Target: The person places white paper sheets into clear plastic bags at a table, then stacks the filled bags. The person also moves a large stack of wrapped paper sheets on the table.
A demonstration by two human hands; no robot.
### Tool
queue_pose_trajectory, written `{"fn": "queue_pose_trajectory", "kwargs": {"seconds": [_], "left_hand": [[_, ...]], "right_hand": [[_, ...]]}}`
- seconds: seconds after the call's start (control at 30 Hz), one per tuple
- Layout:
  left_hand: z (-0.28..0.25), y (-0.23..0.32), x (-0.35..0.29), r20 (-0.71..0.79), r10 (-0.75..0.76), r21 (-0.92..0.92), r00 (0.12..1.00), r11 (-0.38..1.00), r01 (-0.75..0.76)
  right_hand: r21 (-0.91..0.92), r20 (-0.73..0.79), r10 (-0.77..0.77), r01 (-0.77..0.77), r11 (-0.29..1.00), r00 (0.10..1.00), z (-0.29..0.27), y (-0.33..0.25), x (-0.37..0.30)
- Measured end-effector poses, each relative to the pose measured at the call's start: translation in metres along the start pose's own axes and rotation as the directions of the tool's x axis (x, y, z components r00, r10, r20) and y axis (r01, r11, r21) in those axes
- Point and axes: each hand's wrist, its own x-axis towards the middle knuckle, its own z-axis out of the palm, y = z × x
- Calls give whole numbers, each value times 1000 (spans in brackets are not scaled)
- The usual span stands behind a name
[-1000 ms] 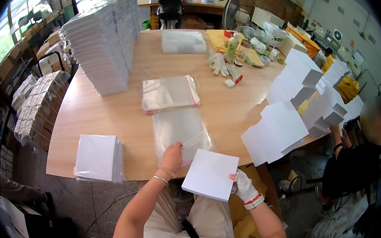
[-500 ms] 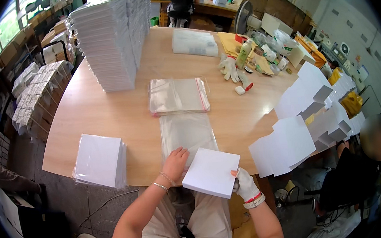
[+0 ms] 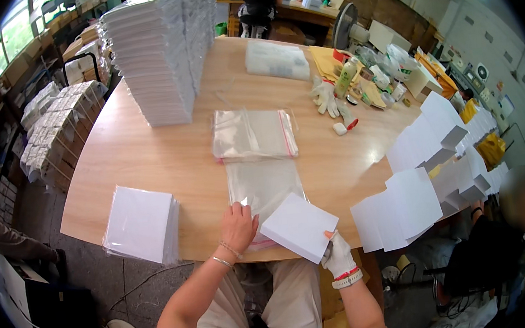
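A white square paper block (image 3: 301, 226), thick-edged, tilts above the table's front edge. My right hand (image 3: 339, 254), in a white glove, grips its right corner, thumb on top. A clear plastic bag (image 3: 261, 180) lies flat in front of me, its lower right part hidden by the block. My bare left hand (image 3: 239, 227) rests on the bag's near part, fingers stretched forward and holding nothing I can see. Just beyond lies a pile of clear bags (image 3: 253, 133) with a red strip along the right side. To the left sits a stack of plastic-wrapped white blocks (image 3: 139, 218).
A tall stack of wrapped white blocks (image 3: 157, 67) stands far left. Leaning white blocks (image 3: 397, 208) line the right edge. Gloves (image 3: 326, 98), a bottle (image 3: 346, 76) and a plastic-wrapped bundle (image 3: 276, 61) lie farther back. One person (image 3: 491, 244) sits at right; another (image 3: 258, 2) sits behind.
The paper block has turned and moved forward over the bag's near right part in my right hand. My left hand stays on the bag, fingers closer together. The view has shifted slightly.
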Motion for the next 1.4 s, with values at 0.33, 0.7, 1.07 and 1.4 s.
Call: {"fn": "queue_pose_trajectory", "kwargs": {"seconds": [0.33, 0.7, 1.07, 1.4], "left_hand": [[-11, -3, 7, 513, -126, -714, 849, 486, 504], [12, 11, -36, 42, -113, -485, 993, 866, 119], [9, 50, -112, 40, -144, -716, 989, 686, 129], [72, 56, -155, 67, -125, -894, 990, 433, 115]], "right_hand": [[15, 135, 32, -35, 999, 990, -38, 9, 34], [71, -19, -28, 30, 997, 999, -11, 18, -19], [283, -105, -69, 96, 954, 992, -27, 90, -94], [266, -7, 76, -71, 961, 997, -41, 122, -103]]}}
